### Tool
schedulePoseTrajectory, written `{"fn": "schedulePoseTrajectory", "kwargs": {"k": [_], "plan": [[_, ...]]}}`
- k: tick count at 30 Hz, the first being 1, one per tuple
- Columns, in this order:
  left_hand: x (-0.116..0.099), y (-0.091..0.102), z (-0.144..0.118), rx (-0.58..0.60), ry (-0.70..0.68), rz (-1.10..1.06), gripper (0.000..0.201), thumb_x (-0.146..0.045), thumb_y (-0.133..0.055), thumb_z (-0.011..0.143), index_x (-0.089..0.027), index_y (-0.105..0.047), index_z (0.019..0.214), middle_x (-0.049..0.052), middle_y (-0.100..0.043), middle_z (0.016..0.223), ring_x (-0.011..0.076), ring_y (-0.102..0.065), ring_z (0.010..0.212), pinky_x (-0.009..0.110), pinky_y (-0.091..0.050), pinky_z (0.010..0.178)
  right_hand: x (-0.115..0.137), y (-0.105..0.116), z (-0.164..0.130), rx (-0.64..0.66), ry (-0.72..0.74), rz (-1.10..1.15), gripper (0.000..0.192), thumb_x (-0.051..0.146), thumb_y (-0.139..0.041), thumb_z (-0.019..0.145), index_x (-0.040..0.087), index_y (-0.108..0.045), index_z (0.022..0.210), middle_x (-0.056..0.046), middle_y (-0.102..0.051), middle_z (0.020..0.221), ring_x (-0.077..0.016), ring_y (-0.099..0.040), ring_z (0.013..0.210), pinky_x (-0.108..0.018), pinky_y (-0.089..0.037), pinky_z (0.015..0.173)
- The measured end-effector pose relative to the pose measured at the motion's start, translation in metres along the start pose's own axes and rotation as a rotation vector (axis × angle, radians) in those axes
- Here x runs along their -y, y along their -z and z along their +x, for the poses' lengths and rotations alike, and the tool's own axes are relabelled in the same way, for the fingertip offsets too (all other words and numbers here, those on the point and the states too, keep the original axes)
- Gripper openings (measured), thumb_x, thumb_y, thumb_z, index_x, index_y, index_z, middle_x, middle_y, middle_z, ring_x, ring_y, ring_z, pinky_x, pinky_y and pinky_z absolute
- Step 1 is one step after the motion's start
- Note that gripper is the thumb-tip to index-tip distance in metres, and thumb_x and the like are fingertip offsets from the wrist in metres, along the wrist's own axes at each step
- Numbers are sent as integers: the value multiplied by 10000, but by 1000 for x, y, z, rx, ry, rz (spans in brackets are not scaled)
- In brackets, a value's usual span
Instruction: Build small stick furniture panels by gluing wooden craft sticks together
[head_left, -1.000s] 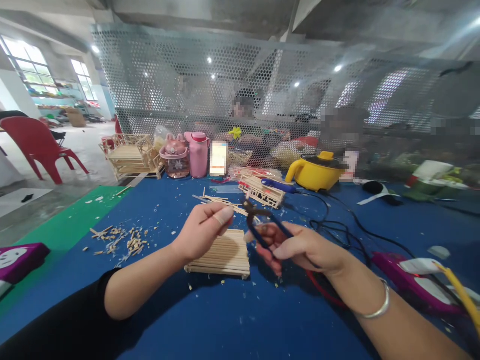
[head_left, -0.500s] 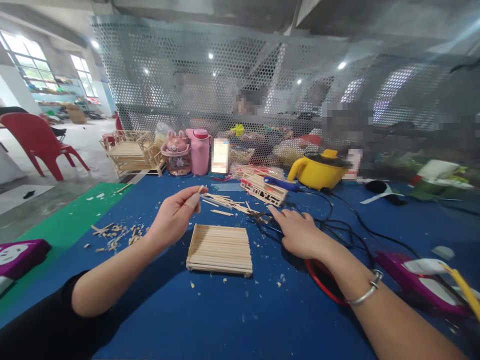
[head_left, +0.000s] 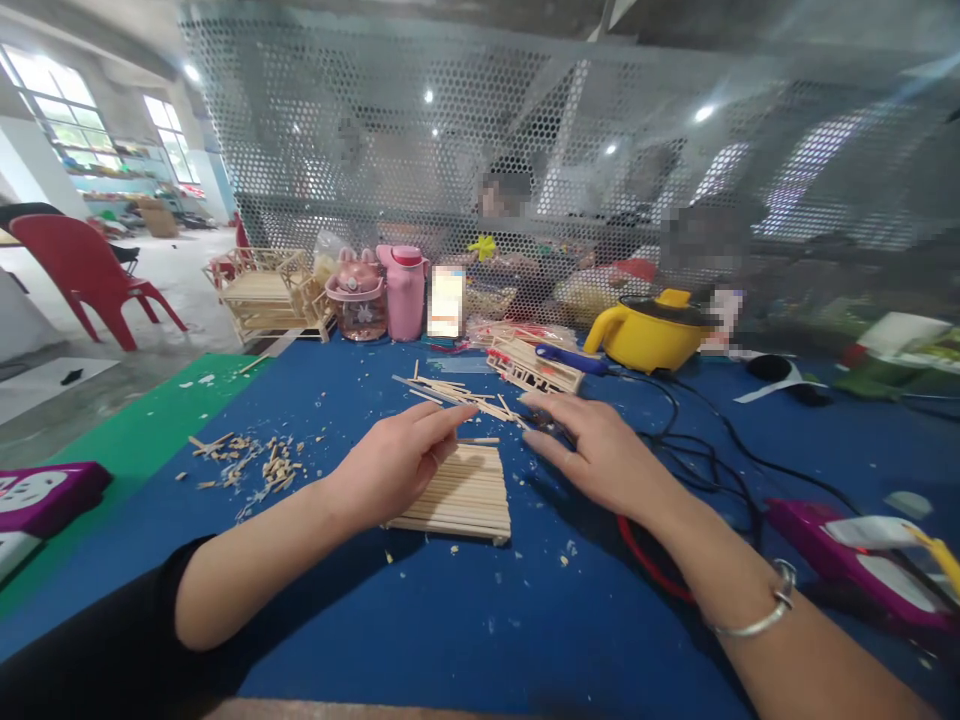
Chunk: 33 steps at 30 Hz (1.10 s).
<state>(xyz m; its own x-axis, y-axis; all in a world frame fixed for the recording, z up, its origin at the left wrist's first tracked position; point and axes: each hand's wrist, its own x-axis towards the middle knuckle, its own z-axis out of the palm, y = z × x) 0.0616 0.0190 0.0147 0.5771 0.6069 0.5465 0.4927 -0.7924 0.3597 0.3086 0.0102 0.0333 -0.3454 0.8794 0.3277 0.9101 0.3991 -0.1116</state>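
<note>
So our left hand (head_left: pixel 397 462) is half-curled over the left end of the slatted wooden panel (head_left: pixel 466 492) on our blue desk (head_left: pixel 442 630), can't tell if it's pinching anything. Our right hand (head_left: pixel 600 455) is open, fingers spread, near the loose sticks (head_left: pixel 454 391) behind the panel.

L hand (head_left: pixel 394 462) moved rt. over slatted panel (head_left: pixel 466 492); R hand (head_left: pixel 604 452) now w/ thumb & index apart.

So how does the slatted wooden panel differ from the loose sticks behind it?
The slatted panel has rods laid side by side; the loose sticks lie scattered at different angles. The panel sits nearer the wearer, the sticks farther back. Both are pale and wood-coloured.
</note>
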Motion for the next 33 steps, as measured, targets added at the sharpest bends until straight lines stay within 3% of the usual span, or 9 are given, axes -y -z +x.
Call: {"fn": "schedulePoseTrajectory", "kwargs": {"k": [4,9,11,13,14,16,19,24,33], "plan": [[-5,-8,4,40,-5,24,449,-69,-383,844,-192,-494,1261,51,-650,894,148,-604,803,274,-500,749,30,2,-7,-11,182,239,258,319,-446,915,235,-655,1041,-22,-719,981,-168,-644,891,-300,-468,802],[-1,4,5,-41,-10,-23,370,-200,-468,873,-189,-529,1238,104,-614,1148,192,-586,1016,325,-477,874,24,-14,-3,-94,90,265,204,278,-497,887,221,-692,908,-17,-731,900,-171,-660,832,-295,-482,780],[12,14,3,-161,121,-84,349,-286,-489,876,-186,-569,1201,105,-614,1175,209,-562,1068,356,-441,929,18,-21,0,-117,23,284,197,271,-509,874,219,-699,875,-18,-732,885,-174,-665,823,-292,-497,768],[30,22,-2,-294,357,-212,336,-344,-474,880,-175,-622,1129,95,-680,1041,200,-606,966,354,-458,882,14,-27,3,-115,-4,306,194,269,-518,863,223,-706,859,-12,-733,877,-173,-670,817,-287,-509,755],[39,24,-5,-304,471,-292,343,-367,-487,868,-167,-637,1104,92,-696,994,195,-619,915,342,-469,843,13,-30,4,-109,-7,312,195,269,-519,861,228,-710,858,-8,-734,873,-174,-672,813,-287,-513,751],[54,24,-12,-256,660,-410,360,-409,-550,817,-163,-665,1053,79,-703,935,163,-616,754,297,-478,708,12,-34,6,-90,2,321,202,268,-515,860,239,-715,867,-1,-737,875,-176,-675,811,-292,-518,750],[64,16,-20,-106,813,-561,384,-449,-608,759,-154,-698,988,40,-669,777,92,-504,520,245,-414,534,14,-38,7,-61,19,334,212,259,-511,857,252,-722,873,8,-739,878,-179,-678,813,-299,-524,753],[59,6,-20,-11,859,-705,416,-482,-625,733,-139,-707,953,-13,-563,612,75,-451,474,228,-373,494,14,-38,9,-33,3,318,205,270,-529,843,246,-730,875,12,-742,896,-184,-680,830,-307,-525,780],[54,5,-15,25,899,-646,362,-453,-679,679,-129,-735,831,57,-669,726,77,-458,490,237,-389,493,14,-36,11,-21,59,283,213,262,-522,856,247,-732,891,24,-742,902,-172,-678,849,-293,-518,790]]}}
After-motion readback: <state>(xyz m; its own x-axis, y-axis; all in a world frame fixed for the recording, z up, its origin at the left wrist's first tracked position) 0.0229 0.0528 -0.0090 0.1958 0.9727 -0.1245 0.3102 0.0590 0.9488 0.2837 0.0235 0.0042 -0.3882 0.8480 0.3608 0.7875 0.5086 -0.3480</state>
